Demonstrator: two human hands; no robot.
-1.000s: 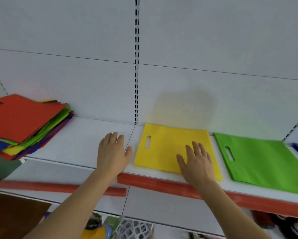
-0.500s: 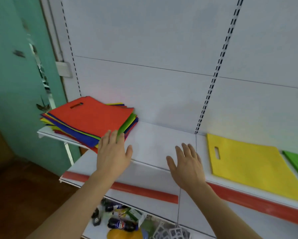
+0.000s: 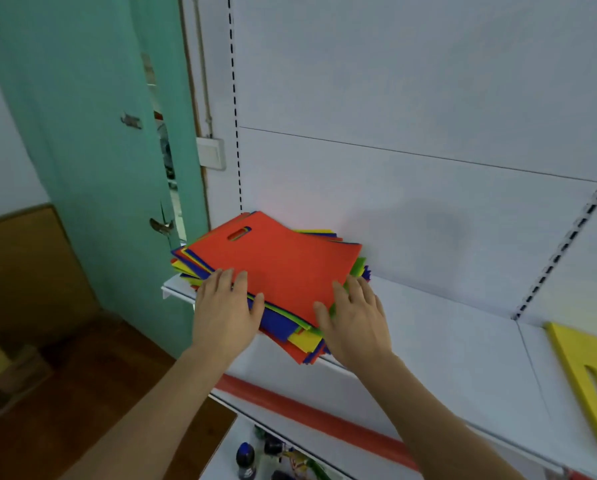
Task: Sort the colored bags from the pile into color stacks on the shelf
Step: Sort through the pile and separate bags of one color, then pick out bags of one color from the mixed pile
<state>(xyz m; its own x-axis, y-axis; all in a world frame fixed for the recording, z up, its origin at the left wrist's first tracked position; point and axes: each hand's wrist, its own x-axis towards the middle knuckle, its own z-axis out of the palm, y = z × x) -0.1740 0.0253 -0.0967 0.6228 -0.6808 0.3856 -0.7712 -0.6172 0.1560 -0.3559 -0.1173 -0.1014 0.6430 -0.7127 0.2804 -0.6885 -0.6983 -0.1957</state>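
A pile of flat colored bags (image 3: 290,327) lies at the left end of the white shelf (image 3: 446,348), with a red bag (image 3: 276,265) on top and blue, yellow and green edges fanning out below. My left hand (image 3: 226,313) lies with straight fingers on the pile's near left edge. My right hand (image 3: 354,320) lies flat on the pile's near right corner, thumb on the red bag. A single yellow bag (image 3: 591,379) lies flat on the shelf at the far right.
A teal door (image 3: 93,140) stands left of the shelf, over a brown floor (image 3: 65,393). A red price strip (image 3: 311,417) runs along the shelf's front edge. Bottles (image 3: 245,459) sit on a lower shelf. The white back panel (image 3: 411,116) rises behind.
My view has swung left from the yellow and green bags to the pile. Both hands moved left off the bare shelf and now rest on the pile's near edge.
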